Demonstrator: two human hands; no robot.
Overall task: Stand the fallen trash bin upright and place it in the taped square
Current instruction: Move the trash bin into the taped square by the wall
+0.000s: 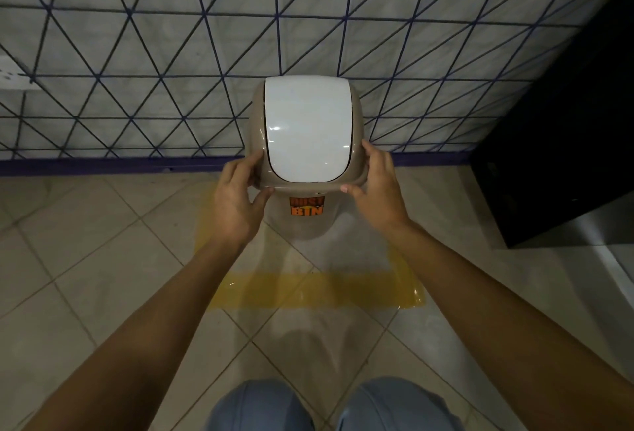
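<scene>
A beige trash bin [306, 225] with a white swing lid [307, 129] stands upright, seen from above, with an orange "DUST BIN" label [306, 206] on its front. It is inside a square of yellow tape [315, 288] on the tiled floor, close to the wall. My left hand [238, 199] grips the left side of the bin's top. On the right side of the top, my right hand [375, 187] holds it the same way. The far tape edges are hidden behind the bin.
A patterned wall [137, 87] with a purple skirting [103, 166] runs right behind the bin. A black cabinet [562, 163] stands at the right. A white wall socket [10, 74] is at the far left. My knees [329, 406] show at the bottom.
</scene>
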